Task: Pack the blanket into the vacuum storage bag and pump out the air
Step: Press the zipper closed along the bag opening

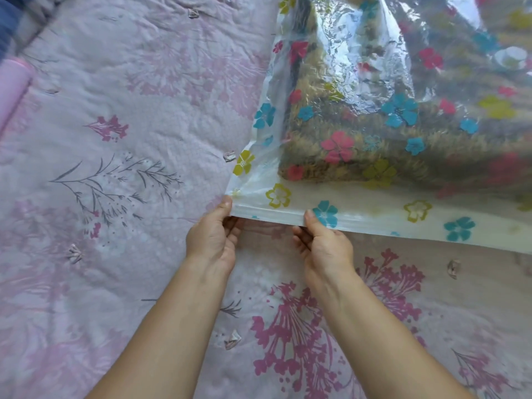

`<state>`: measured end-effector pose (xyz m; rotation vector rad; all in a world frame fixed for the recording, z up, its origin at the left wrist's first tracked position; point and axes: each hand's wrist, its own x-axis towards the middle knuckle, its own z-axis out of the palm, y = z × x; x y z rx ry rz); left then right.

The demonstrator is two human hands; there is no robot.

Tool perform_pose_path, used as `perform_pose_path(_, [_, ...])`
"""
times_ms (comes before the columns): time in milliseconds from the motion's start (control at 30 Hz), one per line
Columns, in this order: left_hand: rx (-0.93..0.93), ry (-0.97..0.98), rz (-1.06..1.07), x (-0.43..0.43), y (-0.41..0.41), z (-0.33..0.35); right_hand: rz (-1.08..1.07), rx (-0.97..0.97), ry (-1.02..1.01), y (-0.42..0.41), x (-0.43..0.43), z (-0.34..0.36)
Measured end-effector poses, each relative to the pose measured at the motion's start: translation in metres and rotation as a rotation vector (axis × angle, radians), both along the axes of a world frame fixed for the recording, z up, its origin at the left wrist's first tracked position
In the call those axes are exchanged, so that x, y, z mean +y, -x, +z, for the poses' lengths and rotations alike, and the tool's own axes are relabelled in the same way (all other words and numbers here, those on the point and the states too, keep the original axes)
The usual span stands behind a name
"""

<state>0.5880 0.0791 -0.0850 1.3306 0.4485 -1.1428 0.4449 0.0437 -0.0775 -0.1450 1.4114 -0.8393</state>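
A clear vacuum storage bag [383, 203] printed with coloured flowers lies at the upper right on the bed. A folded brown fuzzy blanket [359, 139] sits inside it. The bag's white zip strip [270, 212] runs along its near edge. My left hand [214, 240] pinches the strip at the bag's left corner, thumb on top. My right hand [324, 243] pinches the same strip a little to the right, thumb on top and fingers underneath. A round white valve [509, 57] shows on the bag at the far right.
A pink quilted bedspread [115, 168] with floral prints covers the whole surface under the bag. A pink cylindrical object [13, 82] lies at the left edge. Blue fabric [11, 21] shows in the top left corner.
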Motion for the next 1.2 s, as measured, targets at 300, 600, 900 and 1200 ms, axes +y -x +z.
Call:
perform_pose_path(300, [0.03,0.015,-0.129,0.009,-0.006,-0.003,0.038,-0.01,0.036,0.006,0.002,0.0])
perform_pose_path(600, [0.024,0.081,-0.113,0.015,-0.01,-0.007,0.041,-0.061,0.028,0.006,0.002,-0.005])
perform_pose_path(900, [-0.74,-0.195,-0.544,-0.03,-0.019,0.01,-0.237,-0.148,-0.02,0.039,-0.031,0.013])
perform_pose_path(1200, [-1.153,-0.399,-1.003,-0.082,-0.007,0.046,-0.103,0.092,-0.101,0.064,-0.034,0.043])
